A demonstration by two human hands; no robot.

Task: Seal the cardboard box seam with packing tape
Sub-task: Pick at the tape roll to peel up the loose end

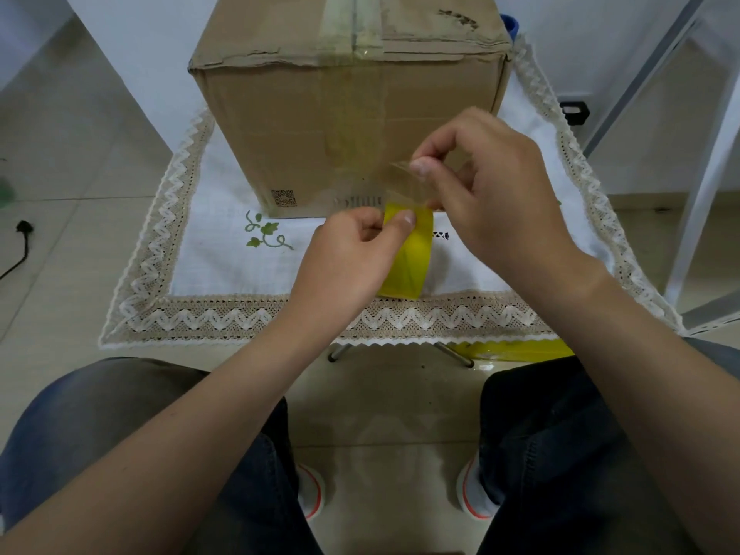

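Note:
A brown cardboard box stands on a small table with a white lace-edged cloth. Its top seam carries yellowish tape that runs down the front face. In front of the box, my left hand grips a yellow roll of packing tape, thumb on its top edge. Just above it, my right hand pinches the clear free end of the tape, which is peeled up a short way from the roll. Neither hand touches the box.
My knees in dark jeans and white shoes sit below the table edge. A yellow object lies on the floor under the table's right side. A black cable and plug lie on the tiles at left. A white metal frame stands at right.

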